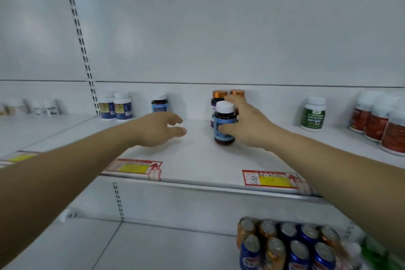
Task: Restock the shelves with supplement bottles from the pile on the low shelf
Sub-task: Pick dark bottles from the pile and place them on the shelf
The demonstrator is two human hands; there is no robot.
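My right hand (247,126) grips a dark supplement bottle (224,124) with a white cap and blue label, upright on the white shelf (197,160). Right behind it stand two dark bottles with orange caps (219,95). My left hand (162,129) reaches over the shelf with fingers apart and nothing in it. Just beyond its fingers, a matching blue-label bottle (159,103) stands at the back wall. No pile of bottles is in view.
Two white-capped bottles (116,106) stand at the back left by the slotted upright. A green-label bottle (313,115) and several red-label bottles (381,123) stand to the right. Cans (287,245) sit on the shelf below. Price tags (270,178) line the shelf edge.
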